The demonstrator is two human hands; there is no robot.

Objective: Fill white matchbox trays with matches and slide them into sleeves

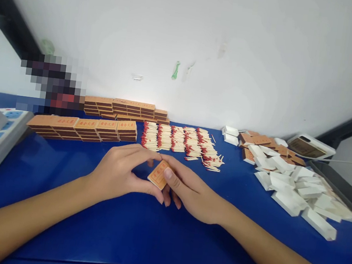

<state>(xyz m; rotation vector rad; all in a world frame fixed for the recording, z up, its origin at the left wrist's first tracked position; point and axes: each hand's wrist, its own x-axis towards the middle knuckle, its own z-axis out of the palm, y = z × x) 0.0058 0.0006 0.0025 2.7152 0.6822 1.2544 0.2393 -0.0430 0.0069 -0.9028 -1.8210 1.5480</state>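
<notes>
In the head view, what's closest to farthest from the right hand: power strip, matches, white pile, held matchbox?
1. Matchbox: in the right hand.
2. Matches: just beyond the hands.
3. White pile: right side.
4. Power strip: far left.

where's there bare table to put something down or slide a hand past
Widest: the blue table between the forearms, down to its near edge. A smaller patch lies between the right hand and the white boxes. Crowded: the back left with stacked matchboxes, back middle with matches, and the right with boxes.
</notes>
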